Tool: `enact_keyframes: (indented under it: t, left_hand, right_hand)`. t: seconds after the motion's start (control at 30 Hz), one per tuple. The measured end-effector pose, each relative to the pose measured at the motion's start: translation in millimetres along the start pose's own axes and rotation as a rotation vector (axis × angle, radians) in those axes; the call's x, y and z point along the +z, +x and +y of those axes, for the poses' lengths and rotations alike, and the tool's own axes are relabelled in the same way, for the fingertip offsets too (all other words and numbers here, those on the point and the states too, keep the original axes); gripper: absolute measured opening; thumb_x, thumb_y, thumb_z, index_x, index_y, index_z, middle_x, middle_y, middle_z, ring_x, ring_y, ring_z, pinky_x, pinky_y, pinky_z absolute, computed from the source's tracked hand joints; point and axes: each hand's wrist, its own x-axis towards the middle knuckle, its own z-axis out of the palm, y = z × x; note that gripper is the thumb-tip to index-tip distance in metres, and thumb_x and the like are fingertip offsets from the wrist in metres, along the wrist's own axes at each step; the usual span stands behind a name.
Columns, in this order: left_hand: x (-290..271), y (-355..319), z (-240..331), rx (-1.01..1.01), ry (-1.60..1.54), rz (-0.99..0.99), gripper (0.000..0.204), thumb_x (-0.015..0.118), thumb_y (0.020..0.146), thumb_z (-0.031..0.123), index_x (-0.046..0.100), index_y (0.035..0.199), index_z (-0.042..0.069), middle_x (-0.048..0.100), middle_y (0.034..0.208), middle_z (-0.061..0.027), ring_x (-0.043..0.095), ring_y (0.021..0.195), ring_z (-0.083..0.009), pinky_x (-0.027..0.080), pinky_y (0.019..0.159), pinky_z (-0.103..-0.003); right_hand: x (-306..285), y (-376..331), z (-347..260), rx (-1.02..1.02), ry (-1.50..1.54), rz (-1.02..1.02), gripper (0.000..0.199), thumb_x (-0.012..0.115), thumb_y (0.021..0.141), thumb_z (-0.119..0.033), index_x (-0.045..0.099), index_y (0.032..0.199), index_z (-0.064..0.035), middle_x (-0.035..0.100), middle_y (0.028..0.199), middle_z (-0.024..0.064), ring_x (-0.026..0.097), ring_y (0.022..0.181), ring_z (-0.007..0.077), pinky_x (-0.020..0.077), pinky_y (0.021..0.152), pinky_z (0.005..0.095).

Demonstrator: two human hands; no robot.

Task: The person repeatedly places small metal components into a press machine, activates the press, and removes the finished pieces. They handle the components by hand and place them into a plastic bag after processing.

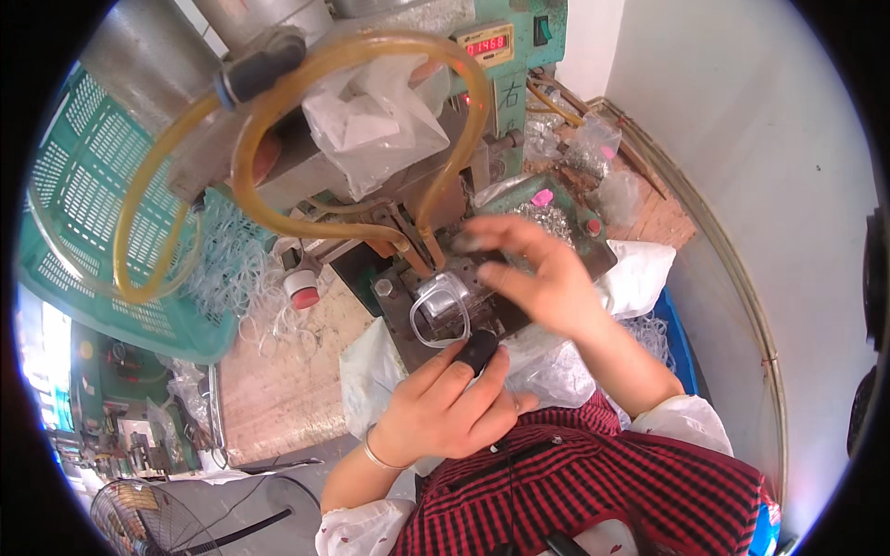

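My left hand (450,403) grips a small black piece (478,350) between thumb and fingers, just below a clear plastic ring (436,310) on the metal plate (408,329) of a small green bench machine (519,42). My right hand (538,273) hovers blurred over the plate, fingers spread, its fingertips near a dark part (477,246) by the machine's tooling. Whether it holds that part is unclear. A thin bracelet sits on my left wrist.
Yellow hoses (278,213) loop from the machine's front. A green mesh basket (102,195) with clear rings stands left, with loose rings (255,296) beside it. A red button (304,295), plastic bags (375,120), a white wall at right and a fan (139,519) below left.
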Motion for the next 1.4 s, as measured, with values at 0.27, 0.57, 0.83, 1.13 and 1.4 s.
enact_keyframes:
  t: [0.27, 0.57, 0.83, 1.13, 1.4]
  left_hand:
    - [9, 3, 0, -0.029, -0.010, 0.051, 0.041, 0.076, 0.085, 0.040, 0.052, 0.065, 0.013, 0.072, 0.095, -0.0049, 0.064, 0.075, -0.0171, 0.060, 0.078, -0.033]
    - [6, -18, 13, -0.219, -0.285, 0.156, 0.037, 0.087, 0.073, 0.035, 0.064, 0.081, 0.007, 0.072, 0.108, -0.0105, 0.071, 0.095, -0.0306, 0.061, 0.084, -0.039]
    - [-39, -100, -60, -0.879, 0.287, 0.481, 0.021, 0.068, 0.083, -0.005, 0.068, 0.102, 0.001, 0.070, 0.107, -0.0153, 0.064, 0.099, -0.0338, 0.047, 0.092, -0.041]
    - [94, -208, -225, -1.465, 0.784, -0.455, 0.023, 0.069, 0.081, 0.019, 0.075, 0.099, 0.005, 0.062, 0.122, -0.0149, 0.049, 0.123, -0.0365, 0.034, 0.109, -0.058]
    - [33, -231, -145, -1.000, 0.547, -0.265, 0.019, 0.061, 0.080, 0.009, 0.073, 0.094, 0.005, 0.069, 0.109, -0.0132, 0.061, 0.103, -0.0320, 0.050, 0.091, -0.045]
  right_hand:
    - [-83, -19, 89, -0.055, -0.518, 0.577, 0.029, 0.067, 0.083, 0.001, 0.067, 0.112, -0.0031, 0.072, 0.103, 0.0095, 0.067, 0.102, 0.0212, 0.0496, 0.092, 0.0325]
    - [-60, -26, 101, -0.114, -1.133, 0.420, 0.009, 0.077, 0.072, -0.008, 0.070, 0.077, -0.0065, 0.064, 0.082, 0.0109, 0.062, 0.089, 0.0348, 0.0509, 0.080, 0.0437]
    - [-70, -39, 110, -0.082, -0.953, 0.477, 0.016, 0.067, 0.082, 0.000, 0.068, 0.098, -0.0028, 0.068, 0.087, 0.0142, 0.065, 0.081, 0.0314, 0.0511, 0.073, 0.0401]
    - [-70, -29, 102, -0.183, -1.009, 0.441, 0.010, 0.066, 0.085, 0.000, 0.069, 0.095, -0.0003, 0.068, 0.090, 0.0150, 0.064, 0.086, 0.0327, 0.0496, 0.087, 0.0418]
    - [-86, -75, 95, -0.187, -1.111, 0.571, 0.010, 0.069, 0.083, 0.002, 0.069, 0.092, -0.0011, 0.067, 0.089, 0.0122, 0.063, 0.086, 0.0300, 0.0491, 0.082, 0.0399]
